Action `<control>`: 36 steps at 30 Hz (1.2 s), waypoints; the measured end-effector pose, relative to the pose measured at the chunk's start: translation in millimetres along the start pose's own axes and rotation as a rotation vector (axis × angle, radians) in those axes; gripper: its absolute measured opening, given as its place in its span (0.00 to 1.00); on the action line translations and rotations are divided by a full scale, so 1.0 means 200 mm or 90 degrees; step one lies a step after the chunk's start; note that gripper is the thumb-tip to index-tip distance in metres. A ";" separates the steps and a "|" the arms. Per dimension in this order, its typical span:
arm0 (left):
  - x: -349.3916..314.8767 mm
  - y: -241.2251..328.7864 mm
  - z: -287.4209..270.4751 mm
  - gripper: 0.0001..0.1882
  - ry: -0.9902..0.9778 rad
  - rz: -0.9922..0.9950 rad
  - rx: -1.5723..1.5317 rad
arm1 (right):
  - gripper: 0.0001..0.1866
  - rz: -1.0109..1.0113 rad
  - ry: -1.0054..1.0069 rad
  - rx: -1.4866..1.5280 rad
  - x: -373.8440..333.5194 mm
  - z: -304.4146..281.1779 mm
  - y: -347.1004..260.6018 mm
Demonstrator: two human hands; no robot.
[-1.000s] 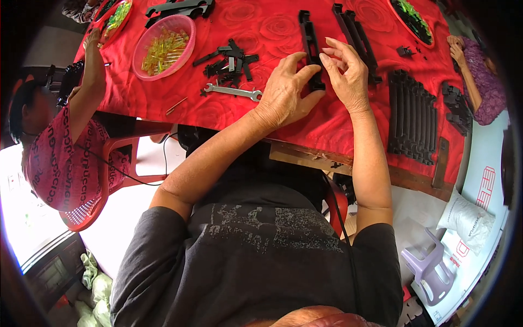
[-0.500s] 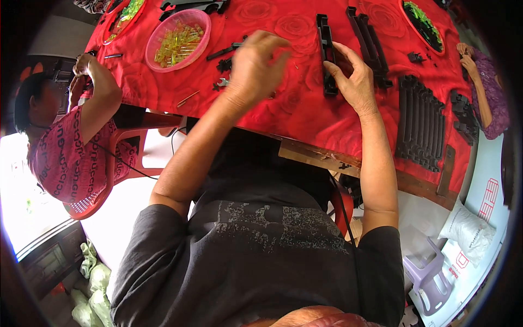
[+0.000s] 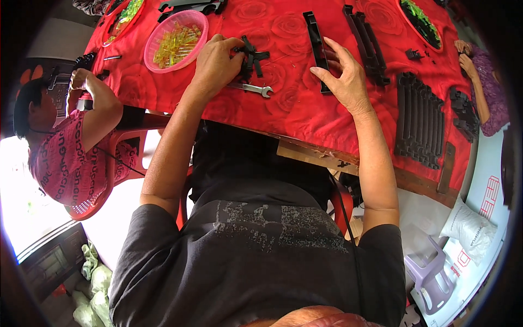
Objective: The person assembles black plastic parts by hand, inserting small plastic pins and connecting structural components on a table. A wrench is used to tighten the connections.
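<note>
The fingers of the left hand (image 3: 216, 64) bend into small black pieces (image 3: 251, 58), any grip impossible to tell; the right hand's (image 3: 348, 80) spread open at a long black strip (image 3: 314, 39) lying on the red-covered desk (image 3: 289, 111). Nearby lie a wrench (image 3: 255, 88) and a pink basket (image 3: 149, 61).

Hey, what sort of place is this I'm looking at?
Probably a small, home-style workshop: matching black parts sit lined up in a row, and a metal wrench lies out on a red, rose-patterned tablecloth.
</note>
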State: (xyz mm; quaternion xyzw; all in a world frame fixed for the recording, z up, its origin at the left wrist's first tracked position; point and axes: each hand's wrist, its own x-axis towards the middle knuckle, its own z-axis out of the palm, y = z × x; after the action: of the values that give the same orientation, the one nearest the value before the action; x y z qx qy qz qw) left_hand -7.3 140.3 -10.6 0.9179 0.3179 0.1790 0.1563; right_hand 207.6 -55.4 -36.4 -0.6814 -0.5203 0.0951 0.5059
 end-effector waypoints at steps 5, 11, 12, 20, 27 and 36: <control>0.00 0.00 -0.03 0.10 0.069 0.035 -0.095 | 0.34 0.026 -0.020 0.081 0.00 0.01 -0.01; 0.13 -0.26 -0.19 0.09 0.195 -0.016 -0.108 | 0.35 0.033 -0.030 0.158 -0.01 0.01 0.00; 0.15 -0.29 -0.23 0.10 0.170 -0.069 -0.101 | 0.35 0.043 -0.031 0.156 -0.01 0.01 0.00; 0.18 -0.59 -0.19 0.17 0.046 -0.096 0.134 | 0.35 0.157 -0.047 0.339 0.00 -0.01 0.03; 0.19 -0.54 -0.22 0.14 0.024 -0.025 0.145 | 0.36 0.213 -0.036 0.447 0.01 -0.04 0.01; 0.18 -0.09 -0.14 0.12 0.157 -0.007 -0.438 | 0.36 0.243 -0.037 0.484 0.02 -0.05 0.03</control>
State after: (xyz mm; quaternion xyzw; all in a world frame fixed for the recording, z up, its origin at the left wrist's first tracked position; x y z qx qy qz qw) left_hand -2.1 180.4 14.7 0.7816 0.2605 0.3836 0.4171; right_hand 218.8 -57.2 -34.6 -0.5276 -0.3272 0.3911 0.6794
